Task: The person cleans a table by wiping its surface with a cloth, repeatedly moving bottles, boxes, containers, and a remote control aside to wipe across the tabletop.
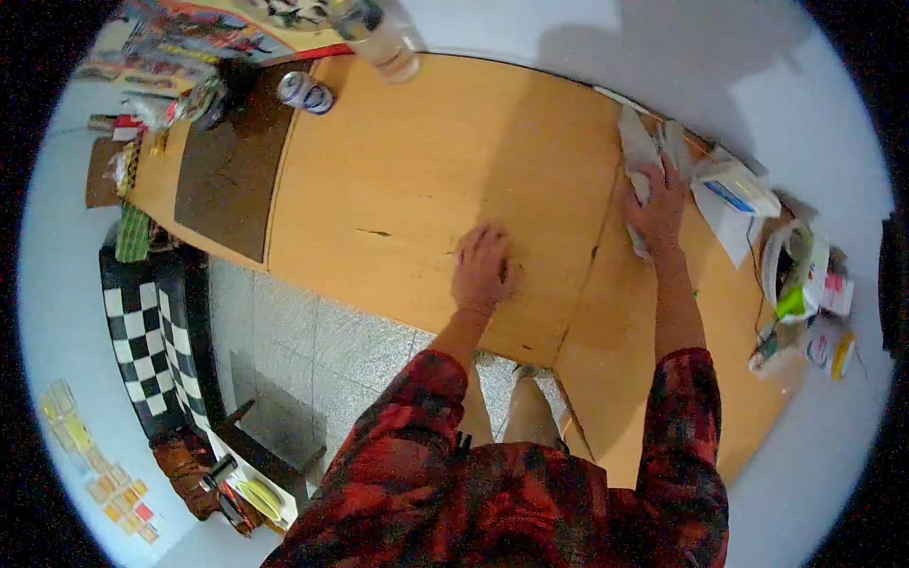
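Note:
My right hand (660,210) presses on a crumpled whitish cloth (640,137) near the back right edge of the wooden table (407,170). Part of the cloth sticks out beyond the fingers, and another fold hangs down beside the palm. Closer to the table's front edge, my left hand (485,267) rests palm down on the tabletop with nothing in it. Its fingers are a little bent and slightly blurred.
A can (306,93) and a clear bottle (383,43) stand at the back left. To the right lie a white box (737,186), a plastic bag (795,270) and small packets. A dark panel (237,170) covers the table's left part. A checkered chair (151,350) stands left.

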Available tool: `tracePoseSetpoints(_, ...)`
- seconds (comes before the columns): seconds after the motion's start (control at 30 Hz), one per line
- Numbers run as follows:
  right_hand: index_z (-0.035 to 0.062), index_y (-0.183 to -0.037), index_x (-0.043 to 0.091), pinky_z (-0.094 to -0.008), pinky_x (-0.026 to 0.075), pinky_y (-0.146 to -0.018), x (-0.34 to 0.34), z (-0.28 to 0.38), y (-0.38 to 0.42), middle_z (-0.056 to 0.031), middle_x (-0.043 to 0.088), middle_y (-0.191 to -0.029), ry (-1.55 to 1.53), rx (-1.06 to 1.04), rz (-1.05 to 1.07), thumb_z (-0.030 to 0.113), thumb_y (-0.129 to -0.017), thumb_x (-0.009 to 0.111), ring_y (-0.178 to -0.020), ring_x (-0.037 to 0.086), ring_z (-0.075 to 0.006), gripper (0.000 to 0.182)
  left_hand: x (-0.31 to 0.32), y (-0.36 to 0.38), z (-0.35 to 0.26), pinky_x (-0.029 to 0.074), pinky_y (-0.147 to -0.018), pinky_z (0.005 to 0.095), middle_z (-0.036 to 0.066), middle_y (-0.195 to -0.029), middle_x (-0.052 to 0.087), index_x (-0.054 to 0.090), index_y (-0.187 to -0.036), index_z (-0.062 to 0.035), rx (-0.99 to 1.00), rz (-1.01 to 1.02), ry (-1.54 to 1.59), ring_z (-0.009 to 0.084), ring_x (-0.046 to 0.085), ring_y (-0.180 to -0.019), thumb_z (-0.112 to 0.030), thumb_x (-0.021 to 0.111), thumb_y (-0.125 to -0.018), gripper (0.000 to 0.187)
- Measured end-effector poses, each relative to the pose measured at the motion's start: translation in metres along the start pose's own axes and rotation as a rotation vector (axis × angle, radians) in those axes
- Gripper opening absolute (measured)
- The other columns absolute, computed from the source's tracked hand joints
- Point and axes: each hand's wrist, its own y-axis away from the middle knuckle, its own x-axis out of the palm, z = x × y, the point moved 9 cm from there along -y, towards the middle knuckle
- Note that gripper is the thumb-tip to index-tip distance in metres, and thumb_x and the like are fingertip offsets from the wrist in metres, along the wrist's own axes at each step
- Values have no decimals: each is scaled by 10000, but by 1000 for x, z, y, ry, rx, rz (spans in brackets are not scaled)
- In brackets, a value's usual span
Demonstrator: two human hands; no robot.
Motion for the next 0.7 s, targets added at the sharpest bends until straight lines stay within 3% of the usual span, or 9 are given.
tracePoseSetpoints(0.07,117,-1011,560,-545,294,-975,13,14,-2,-161,433,-1317,-71,-47,31,287,-698,670,-1188,396,-429,372,-5,0,-1,302,-1014,466,68,-1266,499,556,-1108,-108,-8,-32,7,287,403,-1227,-229,594,-761,370)
tracePoseSetpoints(0.13,111,-1149,515,-552,265,-1005,38,59,-2,-170,403,-1347,-21,-212,177,280,-713,648,-1191,387,-443,486,-5,-3,-4,305,-1013,459,55,-1262,504,563,-1099,-110,7,26,-26,267,403,-1231,-228,602,-753,367)
tracePoseSetpoints(0.17,111,-1149,515,-552,265,-1005,47,75,-9,-170,403,-1347,-24,-218,180,280,-713,648,-1191,387,-443,486,-6,-4,-4,305,-1013,459,55,-1262,504,563,-1099,-110,0,24,-26,267,403,-1231,-228,602,-753,367)
tracePoseSetpoints(0.3,195,-1379,330,-549,250,-1021,95,140,-54,-157,384,-1371,-42,-170,299,310,-741,620,-1200,374,-452,710,-6,-5,-3,306,-1012,452,52,-1270,501,564,-1109,-107,0,11,35,258,404,-1232,-215,602,-749,377)
tracePoseSetpoints(0.47,212,-1320,437,-531,270,-1008,164,205,-98,-138,413,-1353,-91,-244,238,331,-758,624,-1202,380,-429,604,-8,-6,-2,306,-1006,459,53,-1269,501,565,-1094,-95,4,-11,49,266,399,-1233,-206,605,-746,367)
tracePoseSetpoints(0.57,210,-1262,503,-522,280,-1002,153,229,-87,-115,445,-1323,-207,-280,172,319,-766,619,-1189,401,-401,521,-7,-6,-4,306,-1001,469,57,-1254,507,571,-1077,-90,-5,27,50,273,399,-1222,-214,614,-739,363)
tracePoseSetpoints(0.63,207,-1213,544,-521,302,-990,139,243,-54,-96,475,-1291,-259,-324,243,316,-759,630,-1205,393,-385,475,-11,-8,-3,304,-997,475,59,-1251,505,581,-1067,-87,-43,-30,86,277,407,-1204,-214,614,-740,353)
tracePoseSetpoints(0.7,204,-1163,585,-521,323,-977,125,254,-22,-76,504,-1259,-319,-371,299,314,-751,640,-1221,385,-369,430,-6,1,1,298,-1000,470,58,-1239,515,589,-1060,-92,-59,79,65,271,416,-1191,-210,609,-744,337)
